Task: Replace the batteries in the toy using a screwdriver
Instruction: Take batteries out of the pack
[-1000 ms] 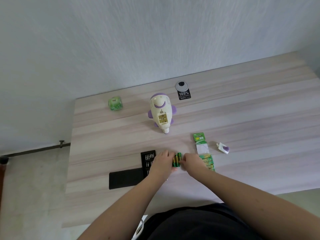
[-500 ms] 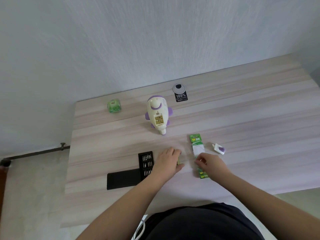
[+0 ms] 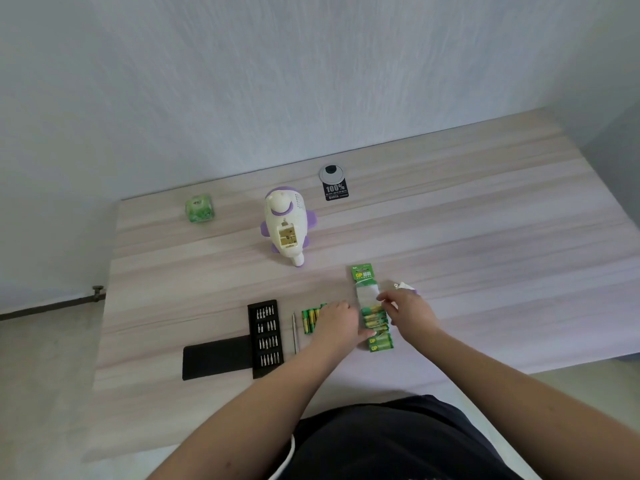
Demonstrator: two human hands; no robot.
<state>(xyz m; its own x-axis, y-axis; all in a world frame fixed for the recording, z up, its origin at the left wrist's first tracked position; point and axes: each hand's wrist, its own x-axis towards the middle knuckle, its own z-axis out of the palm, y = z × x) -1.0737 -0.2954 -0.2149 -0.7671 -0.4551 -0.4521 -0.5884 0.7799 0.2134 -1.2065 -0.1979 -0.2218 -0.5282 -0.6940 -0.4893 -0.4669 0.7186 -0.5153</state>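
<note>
Seen from above, a person works at a pale wooden table (image 3: 450, 220). Compared with half a second earlier, the left hand (image 3: 337, 322) has slid to the right, uncovering a small row of loose green batteries (image 3: 310, 318) that lie on the table just beside its knuckles, and both hands now meet over the green battery pack (image 3: 374, 317). The left hand's thumb presses on the pack's left edge, with its fingers loosely bent and holding nothing. The right hand (image 3: 408, 311) has moved up along the pack's right side; its fingertips seem to pinch the clear wrapper near the pack's middle, though the view is too small to be sure. The white and purple toy (image 3: 285, 230) lies farther back, well apart from both hands, its battery compartment open and facing up. A thin screwdriver (image 3: 295, 332) lies between the loose batteries and a black bit case (image 3: 266, 337).
</note>
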